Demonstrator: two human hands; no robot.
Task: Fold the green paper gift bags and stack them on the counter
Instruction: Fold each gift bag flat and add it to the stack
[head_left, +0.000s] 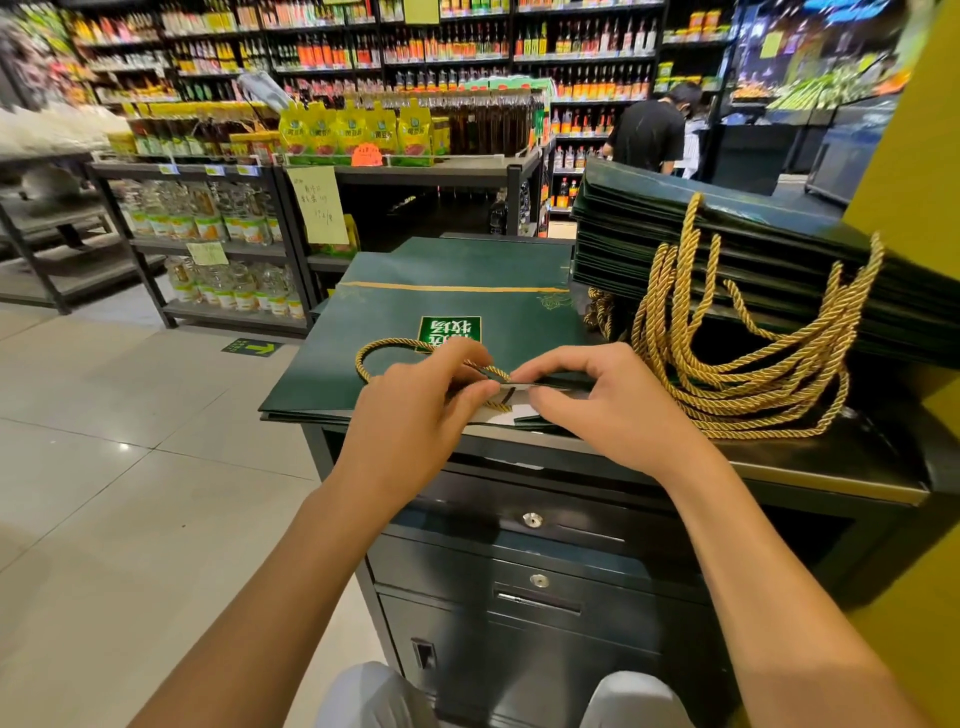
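mid-fold: left hand (415, 415) and right hand (615, 408) fingers curl, pinching the bag (447, 312) rim on the desk (857, 457); next likely flatten it, then lift onto the stack (727, 244) upper right.

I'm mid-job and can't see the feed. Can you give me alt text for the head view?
The left hand and right hand pinch the near edge of a flat green gift bag on the counter, by its gold rope handle. A stack of folded bags lies to its right, and shop shelves stand behind.
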